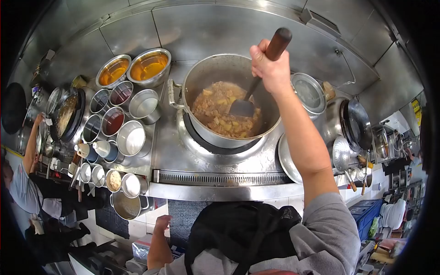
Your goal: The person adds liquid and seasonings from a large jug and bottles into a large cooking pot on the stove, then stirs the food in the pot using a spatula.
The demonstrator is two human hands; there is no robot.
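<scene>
My right hand is wrapped round the dark wooden handle of a spatula, high over the large metal pot. The spatula's flat dark blade rests in a chunky brown stew with yellowish pieces, at the right part of the pot. Down at the lower left, below the stove's front edge, hangs my left hand, away from the pot. Its fingers look bent and are too small to make out clearly.
Left of the pot stand two bowls of amber liquid, metal containers and squeeze bottles. A strainer lid, a wok and ladles are at the right. A co-worker stands at the far left.
</scene>
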